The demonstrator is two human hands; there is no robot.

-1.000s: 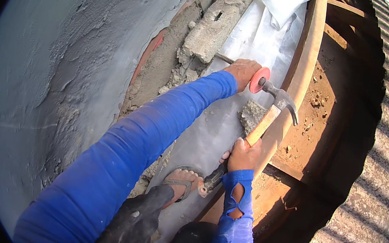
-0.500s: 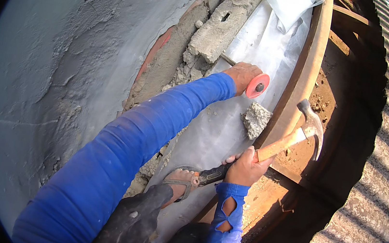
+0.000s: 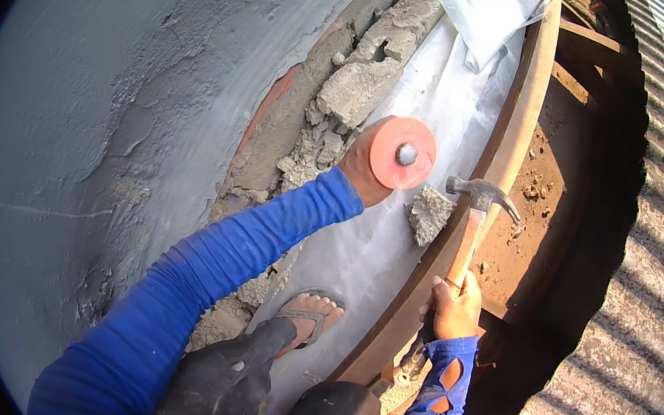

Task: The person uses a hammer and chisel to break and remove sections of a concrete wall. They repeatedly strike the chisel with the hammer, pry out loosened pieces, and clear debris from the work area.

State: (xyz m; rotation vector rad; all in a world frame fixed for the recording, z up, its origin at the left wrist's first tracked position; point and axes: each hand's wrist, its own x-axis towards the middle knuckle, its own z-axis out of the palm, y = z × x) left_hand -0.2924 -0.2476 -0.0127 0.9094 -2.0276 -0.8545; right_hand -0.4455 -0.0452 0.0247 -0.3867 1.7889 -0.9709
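My left hand (image 3: 360, 165) is closed round a chisel (image 3: 406, 154) with a round pink-red hand guard (image 3: 389, 144). Its steel striking end points up at me, while its shaft and tip are hidden behind hand and guard. The hand is beside a broken grey concrete ledge (image 3: 363, 87) along the wall. To the right, my right hand (image 3: 457, 307) grips the wooden handle of a claw hammer (image 3: 469, 239). The hammer's metal head is raised, right of the guard and apart from it. A loose concrete chunk (image 3: 429, 217) lies between the two tools on a whitish plastic sheet (image 3: 376, 254).
A curved wooden board (image 3: 518, 122) edges the sheet on the right. Beyond it are a dirt-strewn lower space (image 3: 546, 184) and corrugated roofing (image 3: 606, 341). Grey plastered wall (image 3: 92, 136) fills the left. My sandalled foot (image 3: 309, 317) stands on the sheet near concrete rubble (image 3: 223, 319).
My left hand has drawn back left and tilted the chisel, so its guard now faces me. My right hand has moved right and down, and the hammer head has swung leftward.
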